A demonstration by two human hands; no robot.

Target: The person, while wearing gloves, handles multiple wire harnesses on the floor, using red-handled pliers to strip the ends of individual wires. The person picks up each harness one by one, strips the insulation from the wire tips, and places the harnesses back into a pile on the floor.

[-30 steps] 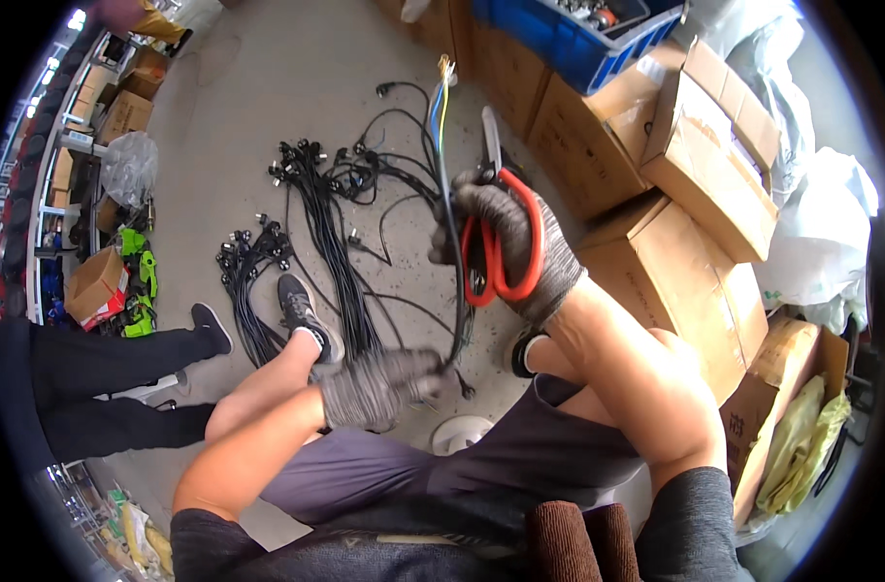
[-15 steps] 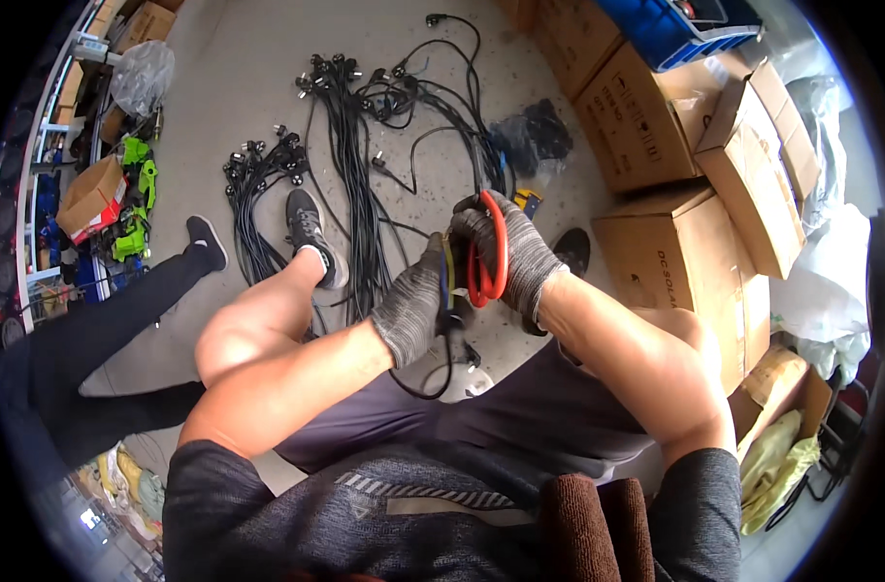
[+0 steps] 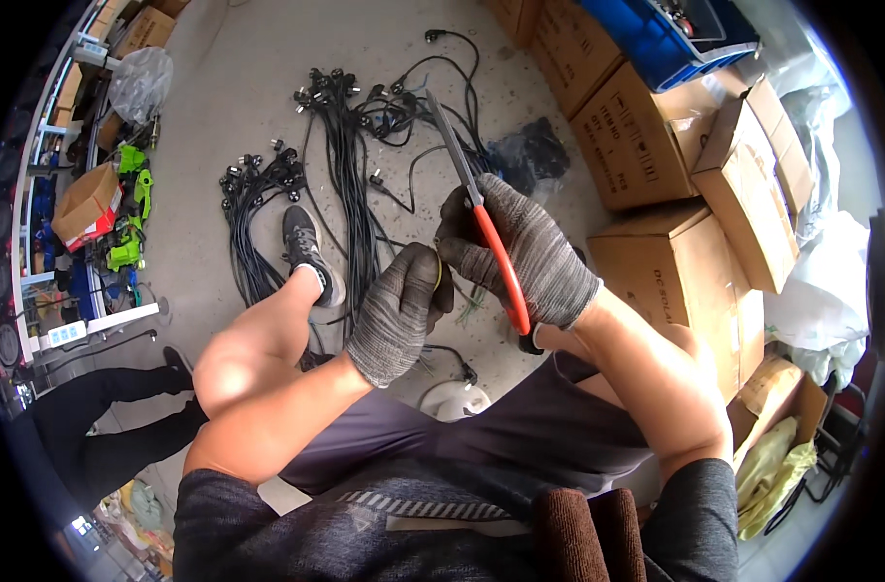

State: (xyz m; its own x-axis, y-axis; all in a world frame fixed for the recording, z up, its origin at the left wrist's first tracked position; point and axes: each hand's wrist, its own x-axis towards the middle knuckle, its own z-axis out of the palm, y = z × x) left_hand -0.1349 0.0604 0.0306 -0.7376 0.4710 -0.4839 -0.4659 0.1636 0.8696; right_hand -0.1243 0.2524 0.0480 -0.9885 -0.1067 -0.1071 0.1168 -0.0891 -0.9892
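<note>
My right hand (image 3: 535, 247), in a grey knit glove, is closed around scissors (image 3: 501, 264) with red handles. Their long metal blades point up and away from me, over the cords. Close beside it, my gloved left hand (image 3: 394, 320) pinches a thin yellow wire (image 3: 439, 270) between thumb and fingers. The fingertips of both hands nearly meet above the floor. Beyond them lies a long bundle of black power cords (image 3: 350, 209) with plugs at its far end. A shorter cord bundle (image 3: 244, 228) lies to its left. Below my hands is a black plug (image 3: 468, 374) on a cord.
Stacked cardboard boxes (image 3: 671, 257) stand on the right, with a blue crate (image 3: 671, 48) at the top. A dark plastic bag (image 3: 535, 155) lies near them. Shelving with bright green tools (image 3: 130, 204) lines the left. Another person's dark-clothed legs (image 3: 103, 407) are at lower left.
The scissors have turned so the blades point away and one handle runs toward me. The black cord that hung at my left hand is gone from it. The other person's legs have shifted.
</note>
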